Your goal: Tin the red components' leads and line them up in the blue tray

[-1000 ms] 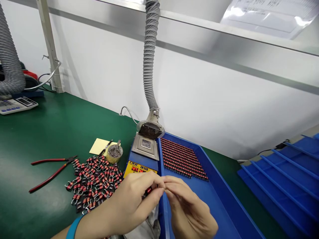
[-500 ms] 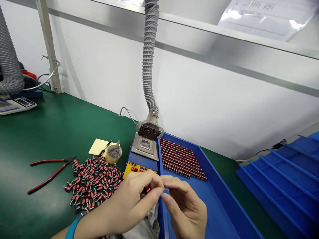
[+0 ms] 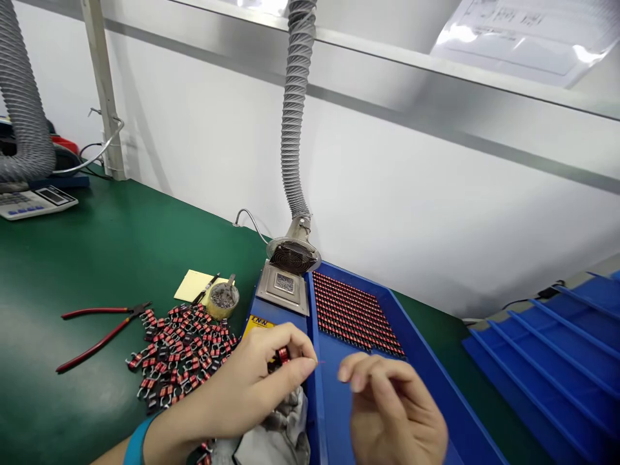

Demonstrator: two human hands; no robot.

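My left hand (image 3: 259, 381), with a blue band at the wrist, is closed around a small red-and-black wire coil (image 3: 283, 354), mostly hidden behind the fingers. A thin reddish wire end pokes out past the pinched fingertips. To the right, over the blue tray (image 3: 334, 387), my right hand (image 3: 394, 407) is apart from it, fingers loosely bent and nothing visible between them. Left of my left hand lies a heap of similar coils (image 3: 188, 349) with bent metal leads. Neat rows of coils (image 3: 358, 313) fill the tray's far end.
A solder pot (image 3: 283, 287) with a yellow panel stands beside the tray under a fume hose (image 3: 295, 129). Red-handled pliers (image 3: 104, 332), a yellow notepad (image 3: 188, 284), a pen and a small round tub (image 3: 223, 300) are on the green bench. Blue trays (image 3: 547, 361) sit at right.
My right hand has parted from my left and moved right, its fingers loosening. The left hand keeps its coil, and the wire end now shows. The view has shifted slightly.
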